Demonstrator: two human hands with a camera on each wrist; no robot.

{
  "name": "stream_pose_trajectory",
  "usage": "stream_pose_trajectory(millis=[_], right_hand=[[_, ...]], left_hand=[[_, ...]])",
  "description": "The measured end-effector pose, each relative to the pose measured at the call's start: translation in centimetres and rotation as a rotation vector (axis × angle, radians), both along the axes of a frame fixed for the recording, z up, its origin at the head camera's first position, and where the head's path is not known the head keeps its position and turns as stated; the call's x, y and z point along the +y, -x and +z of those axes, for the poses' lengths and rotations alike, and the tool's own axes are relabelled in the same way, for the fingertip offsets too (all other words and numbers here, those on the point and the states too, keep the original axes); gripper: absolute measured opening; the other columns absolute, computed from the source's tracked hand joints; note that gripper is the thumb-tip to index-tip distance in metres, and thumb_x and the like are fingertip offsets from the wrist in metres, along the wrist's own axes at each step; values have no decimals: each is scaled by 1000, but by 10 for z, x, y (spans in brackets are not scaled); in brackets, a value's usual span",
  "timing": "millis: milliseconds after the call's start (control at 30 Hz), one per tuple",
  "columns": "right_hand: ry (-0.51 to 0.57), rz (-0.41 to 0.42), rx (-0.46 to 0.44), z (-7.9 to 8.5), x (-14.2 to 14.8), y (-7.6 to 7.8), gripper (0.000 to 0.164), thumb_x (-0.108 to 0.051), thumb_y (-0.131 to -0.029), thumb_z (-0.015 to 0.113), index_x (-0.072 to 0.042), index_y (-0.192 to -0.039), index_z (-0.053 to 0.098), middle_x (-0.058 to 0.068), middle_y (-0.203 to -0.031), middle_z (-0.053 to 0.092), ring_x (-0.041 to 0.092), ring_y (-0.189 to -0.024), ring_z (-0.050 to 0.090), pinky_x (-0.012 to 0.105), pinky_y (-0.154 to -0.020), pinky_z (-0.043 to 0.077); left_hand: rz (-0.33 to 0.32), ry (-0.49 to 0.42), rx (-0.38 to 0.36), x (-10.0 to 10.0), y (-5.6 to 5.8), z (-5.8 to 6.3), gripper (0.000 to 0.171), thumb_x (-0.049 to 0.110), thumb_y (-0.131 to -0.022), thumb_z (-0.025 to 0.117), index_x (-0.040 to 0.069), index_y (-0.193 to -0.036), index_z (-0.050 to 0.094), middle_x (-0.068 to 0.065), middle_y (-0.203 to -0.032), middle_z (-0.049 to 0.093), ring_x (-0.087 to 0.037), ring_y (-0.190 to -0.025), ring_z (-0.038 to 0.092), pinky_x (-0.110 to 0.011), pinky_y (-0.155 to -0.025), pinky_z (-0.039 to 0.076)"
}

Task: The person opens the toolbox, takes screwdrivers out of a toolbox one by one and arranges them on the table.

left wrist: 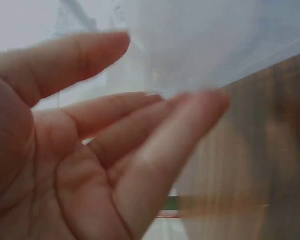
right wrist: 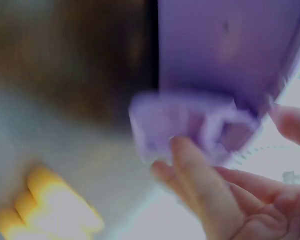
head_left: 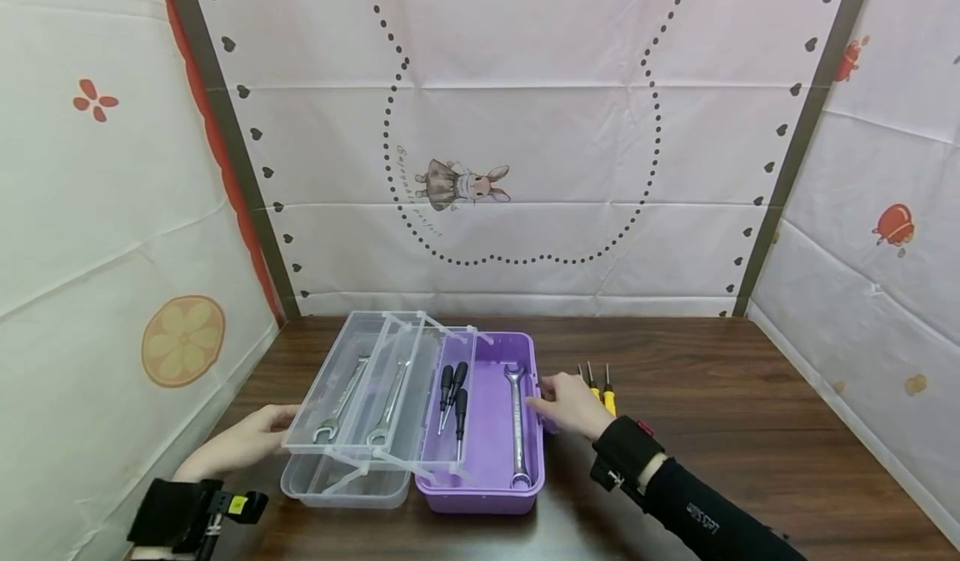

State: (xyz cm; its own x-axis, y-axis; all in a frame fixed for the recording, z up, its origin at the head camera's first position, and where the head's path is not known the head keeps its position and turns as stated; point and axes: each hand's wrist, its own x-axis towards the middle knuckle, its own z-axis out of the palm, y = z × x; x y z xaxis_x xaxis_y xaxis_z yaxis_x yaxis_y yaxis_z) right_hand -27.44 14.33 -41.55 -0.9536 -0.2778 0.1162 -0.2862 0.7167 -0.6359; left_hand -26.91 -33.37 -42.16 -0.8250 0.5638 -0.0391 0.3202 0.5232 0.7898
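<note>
A purple toolbox [head_left: 487,501] stands with its top unfolded, clear plastic trays [head_left: 300,444] swung out over its left side on pale hinge arms. My left hand [head_left: 243,440] touches the left edge of the upper clear tray, fingers fairly straight and thumb apart. At the toolbox's right side, my right hand [head_left: 573,404] has its thumb by the rim and its extended fingers against the purple latch [right wrist: 160,120]. Two wrenches [head_left: 390,403] show through the clear trays. A longer combination wrench [head_left: 517,428] lies in the purple part, left of it three black-handled screwdrivers [head_left: 460,407].
Several yellow-handled screwdrivers [head_left: 609,398] lie on the brown wooden table [head_left: 712,428] just beyond my right hand. White printed cloth walls [head_left: 525,127] close in the table at the back and both sides.
</note>
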Motion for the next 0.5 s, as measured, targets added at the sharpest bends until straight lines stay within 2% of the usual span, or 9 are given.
stream_pose_trajectory(millis=[100,133,200,233,333,433,500], right_hand=[[-136,-27,178,13,-5,2,33,-20,-88,73,9,-104,71,13,-78,71,22,-64,66,37,-60,55],[-171,-24,234,18,-7,3,33,-18,-87,74,8,-105,72,15,-84,73,27,-71,68,41,-67,57],[-234,13,328,27,-13,5,22,-16,-86,75,3,-98,74,16,-94,75,34,-89,70,47,-80,57],[-260,44,362,31,-17,7,19,-15,-86,75,1,-96,73,14,-92,75,32,-87,70,46,-78,57],[-371,168,477,39,-32,13,17,-15,-87,75,-4,-99,72,9,-95,74,27,-88,69,41,-79,58],[-505,316,629,41,-49,19,22,-16,-86,75,-8,-107,72,6,-104,73,20,-96,70,33,-83,59],[-583,414,722,41,-61,22,27,-16,-86,75,-11,-112,72,3,-110,73,17,-103,69,28,-88,57]], left_hand=[[95,32,72,5,-5,17,50,18,-106,44,-20,-139,40,-40,-138,47,-8,-111,64,-26,-84,59],[128,32,92,7,-7,23,50,20,-107,43,-18,-140,40,-39,-139,47,-6,-112,63,-28,-85,59],[178,6,106,12,-10,34,51,21,-108,42,-17,-142,39,-38,-143,44,-4,-113,63,-32,-89,58],[194,-8,107,15,-12,39,51,22,-107,42,-16,-143,39,-36,-144,44,-9,-115,63,-34,-90,58],[230,6,125,24,-17,50,53,26,-106,48,-10,-144,42,-33,-144,47,-8,-111,66,-32,-88,59],[274,103,195,32,-19,56,54,31,-101,57,-4,-141,50,-27,-139,55,-31,-114,66,-28,-81,60],[292,147,230,36,-20,58,52,29,-98,62,-2,-139,54,-24,-133,61,-33,-111,68,-23,-77,58]])
